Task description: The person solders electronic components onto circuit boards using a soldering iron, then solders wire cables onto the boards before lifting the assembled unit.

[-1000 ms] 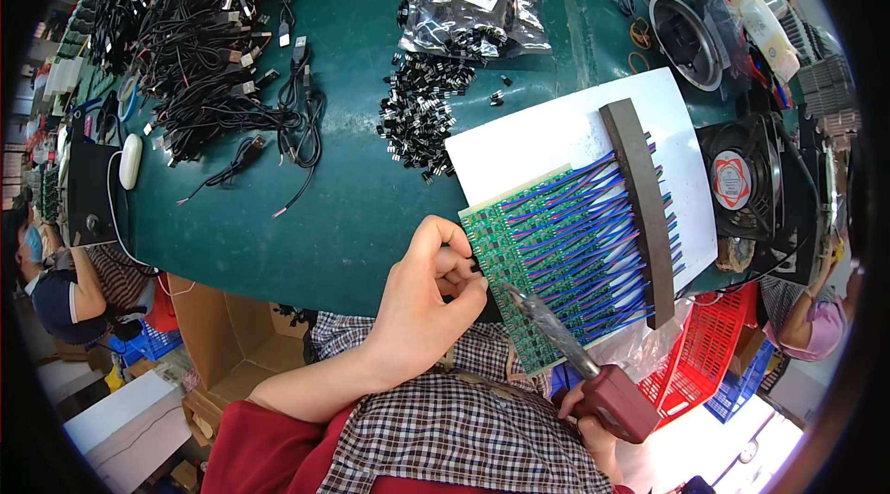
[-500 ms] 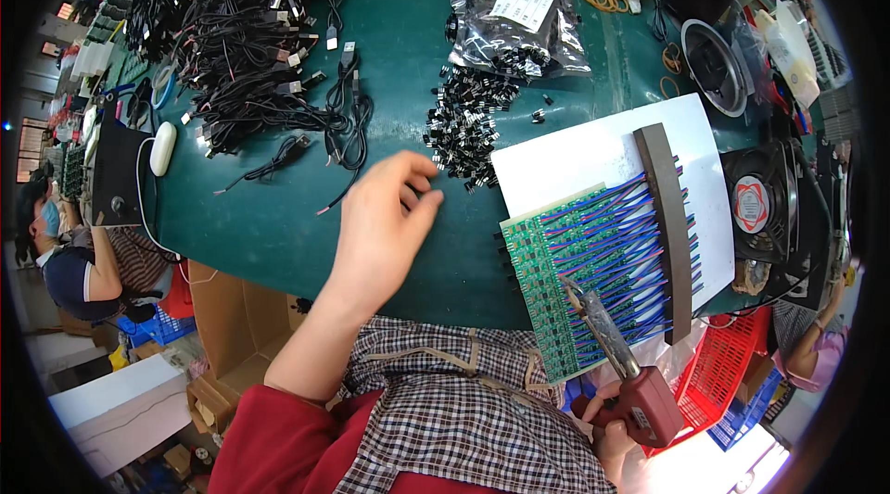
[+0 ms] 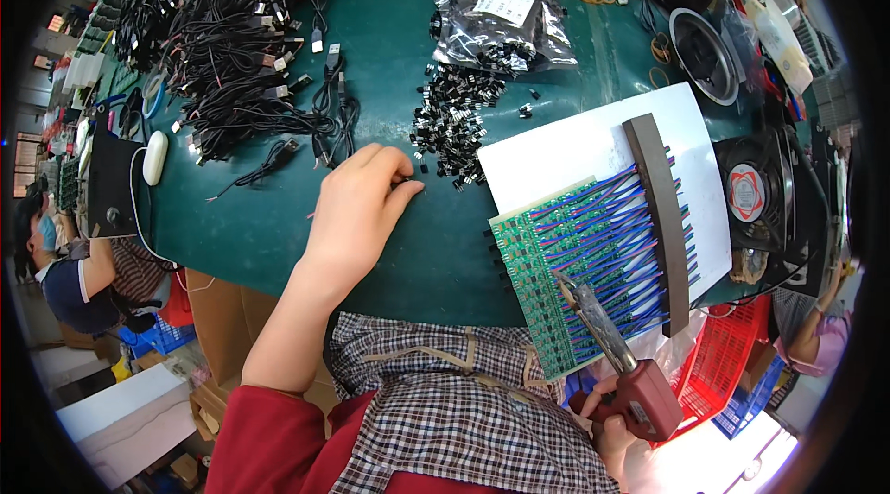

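Observation:
My left hand [image 3: 360, 211] is over the green table, fingers curled and thumb drawn in toward them. A small dark bit shows in the pinch, too hidden to name. Just beyond the fingertips lies a heap of small black connectors [image 3: 451, 128] with metal ends. At lower right my right hand [image 3: 614, 434] grips the dark red handle of a soldering gun [image 3: 646, 399]. Its tip points up-left over a panel of green circuit boards [image 3: 528, 262]. Rows of blue and red wires run from the boards beneath a dark brown bar [image 3: 658, 225], on a white sheet [image 3: 519, 160].
A tangle of black USB cables [image 3: 222, 58] covers the far left. Behind the connectors is a clear plastic bag [image 3: 505, 21] of parts. A round metal dish [image 3: 706, 57] and a fan [image 3: 756, 193] stand right. A red basket [image 3: 728, 360] sits below the table's right edge.
The view has shifted slightly, so the tabletop appears further left. My left thumb and fingers have closed nearer together. The soldering gun stays over the boards.

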A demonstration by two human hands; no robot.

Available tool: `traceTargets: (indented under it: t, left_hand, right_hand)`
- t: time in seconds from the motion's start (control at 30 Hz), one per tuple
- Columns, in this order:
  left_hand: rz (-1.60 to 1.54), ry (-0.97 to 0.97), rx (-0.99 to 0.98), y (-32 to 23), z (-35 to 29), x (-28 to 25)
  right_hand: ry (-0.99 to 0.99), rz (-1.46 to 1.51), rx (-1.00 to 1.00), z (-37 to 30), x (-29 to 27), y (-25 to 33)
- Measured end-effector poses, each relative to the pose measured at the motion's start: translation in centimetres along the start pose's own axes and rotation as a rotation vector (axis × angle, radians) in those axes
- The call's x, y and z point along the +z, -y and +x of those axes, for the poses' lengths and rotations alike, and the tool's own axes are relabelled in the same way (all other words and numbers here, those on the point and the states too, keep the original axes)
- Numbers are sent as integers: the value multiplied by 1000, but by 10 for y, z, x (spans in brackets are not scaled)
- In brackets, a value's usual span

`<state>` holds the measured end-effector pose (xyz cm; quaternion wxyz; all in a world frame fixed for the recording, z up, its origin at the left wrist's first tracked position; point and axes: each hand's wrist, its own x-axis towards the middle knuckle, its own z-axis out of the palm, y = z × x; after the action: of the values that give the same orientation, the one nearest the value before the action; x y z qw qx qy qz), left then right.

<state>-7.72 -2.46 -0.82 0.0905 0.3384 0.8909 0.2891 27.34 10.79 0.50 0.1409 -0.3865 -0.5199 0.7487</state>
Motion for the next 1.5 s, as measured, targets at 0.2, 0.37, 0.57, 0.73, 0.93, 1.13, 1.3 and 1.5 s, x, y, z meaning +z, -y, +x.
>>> traceTargets:
  t: [0.2,0.37,0.57,0.73,0.93,1.13,1.3,1.5]
  left_hand:
    - [-834,150,-260,-20,-33,-2]
    - [-1207,367,-529,-51,-59,17]
    - [-1300,336,-676,-65,-66,20]
    - [-1222,354,-594,-74,-70,22]
    - [-1091,282,-490,-79,-70,35]
    - [-1081,234,-457,-79,-68,42]
    - [-1071,216,-432,-79,-69,46]
    - [-1047,200,-398,-76,-71,50]
  right_hand:
    - [101,67,4,3,-6,-8]
    - [116,136,-6,0,-8,-10]
    - [133,158,-44,-1,-12,-11]
    - [120,143,9,-3,-15,-13]
    - [73,103,-22,5,-9,-6]
    - [70,-42,-18,7,-5,1]
    - [175,-176,76,6,-11,0]
    - [151,-236,58,5,-14,-2]
